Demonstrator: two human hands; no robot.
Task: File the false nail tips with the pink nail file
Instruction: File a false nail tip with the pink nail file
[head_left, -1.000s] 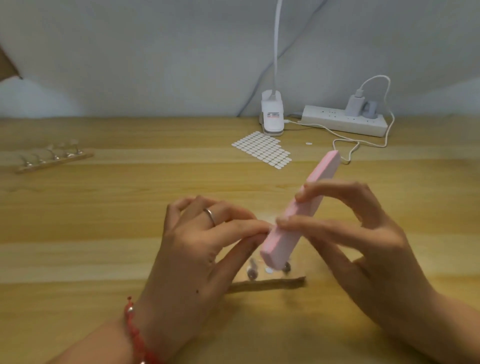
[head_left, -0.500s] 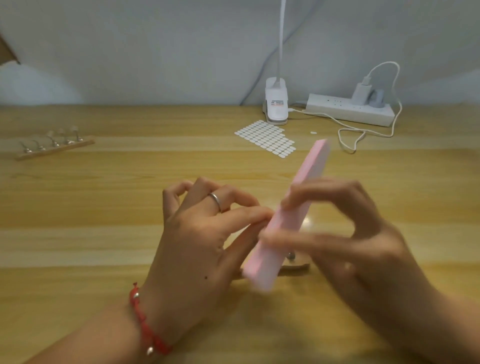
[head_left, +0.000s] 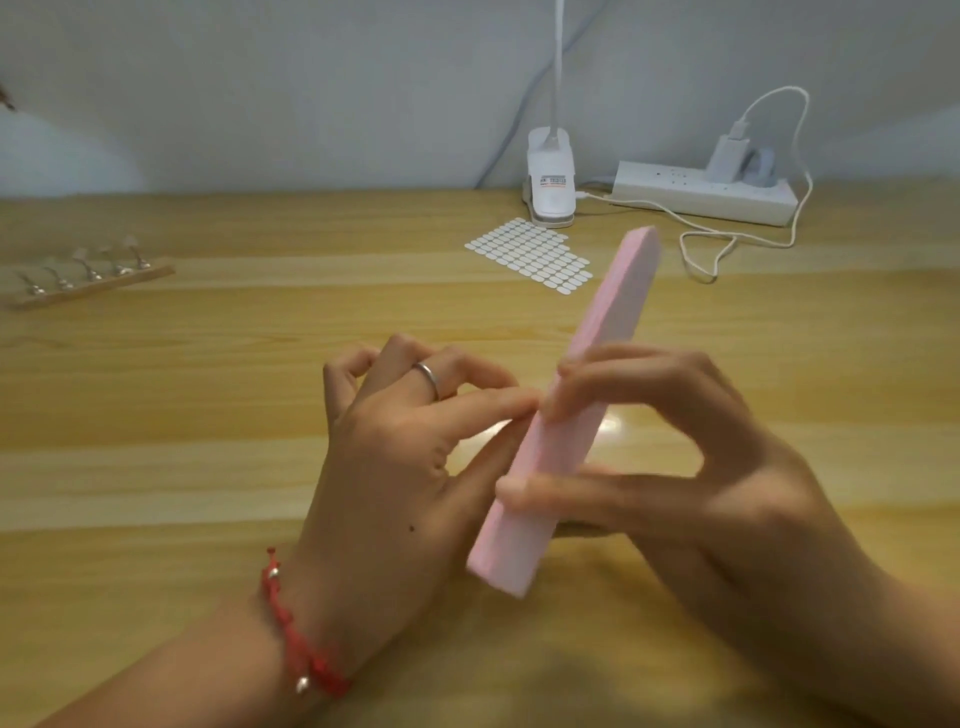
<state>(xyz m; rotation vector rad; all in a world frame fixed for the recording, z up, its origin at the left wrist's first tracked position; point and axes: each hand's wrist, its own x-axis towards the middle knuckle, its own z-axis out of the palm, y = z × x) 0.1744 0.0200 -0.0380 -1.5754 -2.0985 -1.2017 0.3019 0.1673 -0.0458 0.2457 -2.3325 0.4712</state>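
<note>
Wooden bench (head_left: 156, 467) under both hands. I see my right hand (head_left: 691, 467) grip pinching the pink nail file (head_left: 566, 421), tilted upright; left hand (head_left: 395, 467) grip pinched against its edge, contents hidden. Farther back: sticker sheet (head_left: 530, 254), nail stand (head_left: 83, 280), power strip (head_left: 701, 195).

Soft, even, fairly bright light from above. Small glare patch on the wooden table (head_left: 608, 426) between the hands. Faint shadows near the bottom edge. Motion blur on the right hand (head_left: 691, 467); wide-angle bending at the far edges.
</note>
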